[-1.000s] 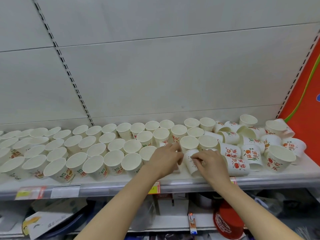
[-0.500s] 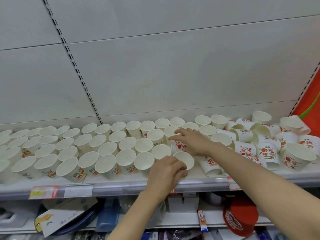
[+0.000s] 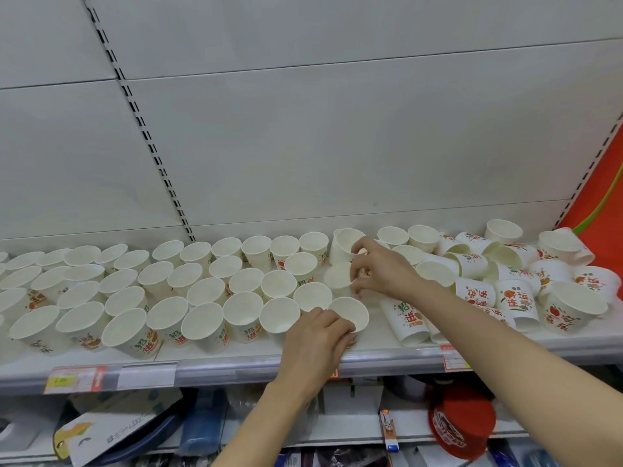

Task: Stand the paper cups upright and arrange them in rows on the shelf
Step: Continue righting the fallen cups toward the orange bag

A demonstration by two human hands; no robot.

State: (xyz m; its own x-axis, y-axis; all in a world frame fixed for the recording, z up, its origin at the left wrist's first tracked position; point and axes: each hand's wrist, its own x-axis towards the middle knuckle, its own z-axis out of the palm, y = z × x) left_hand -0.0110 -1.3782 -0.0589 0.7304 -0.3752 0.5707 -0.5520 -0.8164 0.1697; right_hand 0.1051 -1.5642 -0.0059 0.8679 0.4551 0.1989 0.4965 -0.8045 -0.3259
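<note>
Pinching a mid-row cup (image 3: pixel 338 277) in right hand (image 3: pixel 384 271), left hand (image 3: pixel 317 338) gripping front cup (image 3: pixel 349 314); tipped cups (image 3: pixel 408 318) lying just right of both, axes roughly front-back.

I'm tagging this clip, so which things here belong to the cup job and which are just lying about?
Job: upright cups, tipped cups, front cup in the left hand, back cup under the right hand, shelf.

Lying about: red tub, cardboard box, price tags.
</note>
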